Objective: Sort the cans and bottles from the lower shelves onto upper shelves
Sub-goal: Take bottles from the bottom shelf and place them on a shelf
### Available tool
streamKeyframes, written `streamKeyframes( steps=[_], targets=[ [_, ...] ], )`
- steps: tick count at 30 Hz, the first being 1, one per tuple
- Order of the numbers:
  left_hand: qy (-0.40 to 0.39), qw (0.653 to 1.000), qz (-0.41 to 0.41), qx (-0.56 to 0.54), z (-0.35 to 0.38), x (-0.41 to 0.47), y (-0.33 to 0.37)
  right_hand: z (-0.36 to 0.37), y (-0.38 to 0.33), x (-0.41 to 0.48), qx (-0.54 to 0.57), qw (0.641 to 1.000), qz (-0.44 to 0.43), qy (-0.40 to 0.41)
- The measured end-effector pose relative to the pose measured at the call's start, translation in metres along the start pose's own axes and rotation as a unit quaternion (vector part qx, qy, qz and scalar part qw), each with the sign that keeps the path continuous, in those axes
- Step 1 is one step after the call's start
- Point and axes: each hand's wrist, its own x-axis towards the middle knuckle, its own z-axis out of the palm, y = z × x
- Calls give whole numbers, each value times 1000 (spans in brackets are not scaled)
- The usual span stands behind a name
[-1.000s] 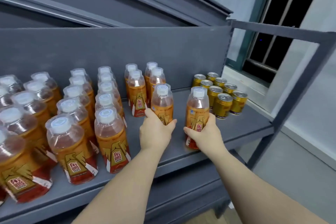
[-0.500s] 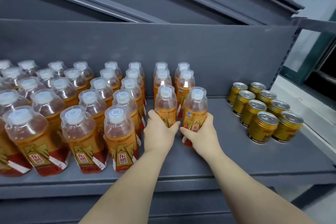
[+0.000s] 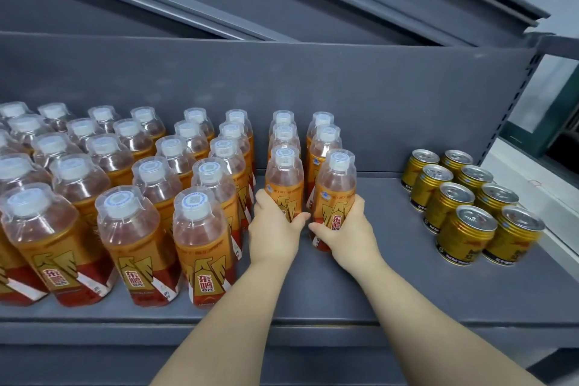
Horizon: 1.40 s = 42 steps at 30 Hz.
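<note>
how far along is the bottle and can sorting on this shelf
Done: rows of bottles stand on the grey shelf, eight gold cans grouped at its right. In hand: the left hand grips one bottle, the right hand a second bottle, both upright fronting two shorter rows. Left: letting these go; the lower shelves are out of view, so remaining stock is unknown.

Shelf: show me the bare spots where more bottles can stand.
The shelf is bare between the bottle in the right hand and the gold cans, back to the rear panel, and along the front edge. Left of the left hand, bottles stand packed.
</note>
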Motion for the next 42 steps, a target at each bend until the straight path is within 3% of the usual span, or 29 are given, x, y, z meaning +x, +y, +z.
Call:
streamKeyframes(
  steps=[15,27,42],
  targets=[
    [-7,1000,-6,-2,9,23,-2,11,-1,30,35,999,1,-17],
    [-18,999,2,-42,9,16,-10,11,1,24,-47,998,37,-21],
    [-9,1000,0,-20,16,19,-13,15,0,24,-56,997,54,-20]
  ],
)
